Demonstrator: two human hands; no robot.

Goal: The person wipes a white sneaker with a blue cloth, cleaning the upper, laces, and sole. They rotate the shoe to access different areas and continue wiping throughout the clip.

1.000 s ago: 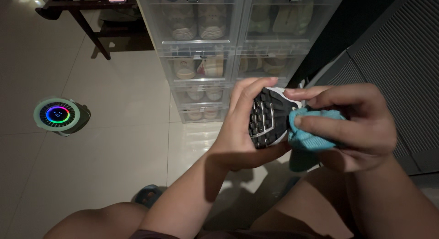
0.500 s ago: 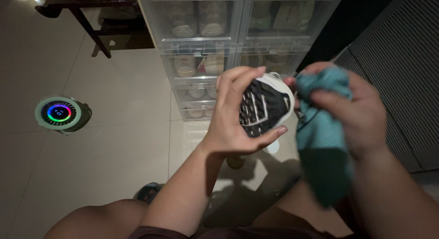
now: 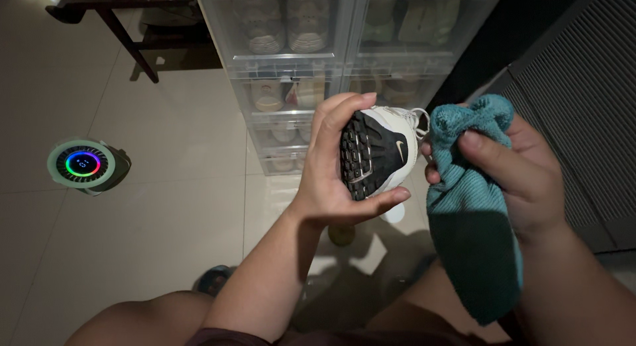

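Observation:
My left hand [image 3: 331,177] grips a white sports shoe [image 3: 387,150] with a black treaded sole turned toward me, fingers over the sole's left edge and thumb under its lower edge. My right hand [image 3: 520,170] holds a teal cloth [image 3: 474,233] bunched at the top beside the shoe's laces, the rest of it hanging down over my wrist. The cloth's bunched end is next to the shoe's right side, just about touching it.
Clear stacked shoe boxes [image 3: 311,74] with pairs of shoes stand ahead on the pale tiled floor. A round device with a coloured glowing ring [image 3: 84,164] sits at the left. Dark wooden furniture legs [image 3: 129,31] are at top left; a dark slatted panel [image 3: 583,88] is on the right.
The cloth was pressed over the shoe a second ago; my right hand has since pulled it off to the right, and the shoe has turned so its sole and white side show.

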